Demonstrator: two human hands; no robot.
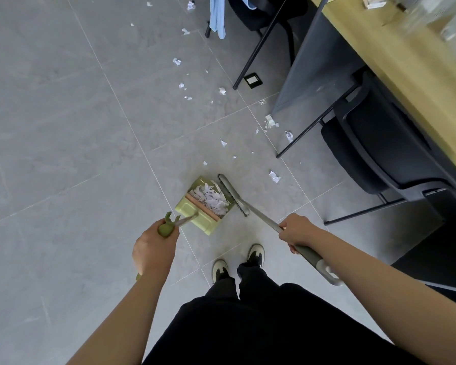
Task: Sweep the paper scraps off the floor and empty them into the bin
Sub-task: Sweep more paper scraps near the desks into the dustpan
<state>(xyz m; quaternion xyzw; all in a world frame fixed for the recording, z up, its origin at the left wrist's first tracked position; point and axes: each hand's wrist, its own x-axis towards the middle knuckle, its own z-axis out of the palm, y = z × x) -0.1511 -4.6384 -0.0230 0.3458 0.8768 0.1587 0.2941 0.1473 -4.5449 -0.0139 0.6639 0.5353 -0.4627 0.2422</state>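
Left hand grips the dustpan handle; right hand grips the broom, its head just beside the pan.

Grey tiled floor; black chairs tucked under a yellow-topped table at right.

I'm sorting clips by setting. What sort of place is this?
Probably an office or meeting room: a long wooden table, black chairs tucked under it, and a grey tiled floor with a floor socket.
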